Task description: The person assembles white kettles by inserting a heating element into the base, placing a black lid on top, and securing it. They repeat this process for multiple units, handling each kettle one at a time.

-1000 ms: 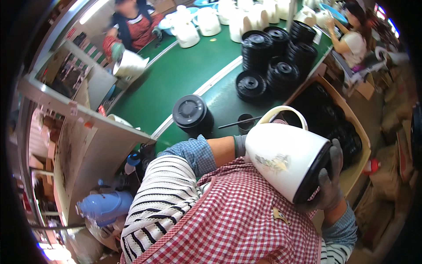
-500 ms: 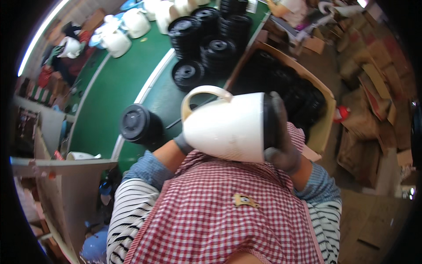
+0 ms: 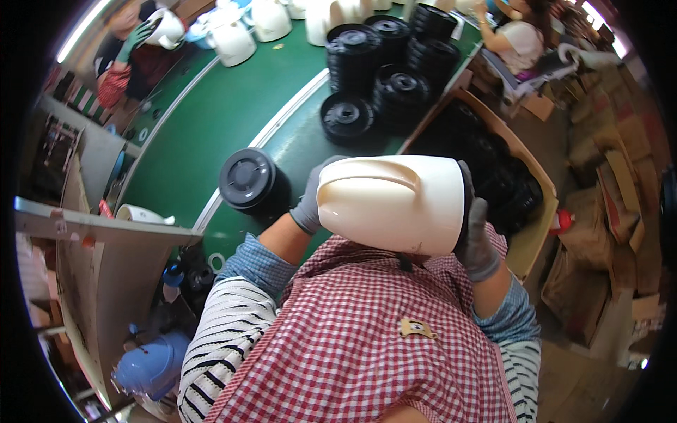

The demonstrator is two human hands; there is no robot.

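Observation:
A white jug lies on its side in front of my apron, its handle facing up and toward me. My left hand, in a grey glove, is closed on the jug's left end; its fingers are partly hidden behind it. At the jug's wide right end, my gloved right hand wraps round the edge of a dark round base, of which only a thin rim shows. A black round base sits on the green table to the left of the jug.
Stacks of black bases stand on the green table. An open carton of black parts is at the right. White jugs line the far side. Two people work across the table, one holding a jug. Flattened cardboard lies right.
The jug has rolled in my hands, bringing its handle from the far side to the top. The black rim at its right end shows less now. My view has shifted left.

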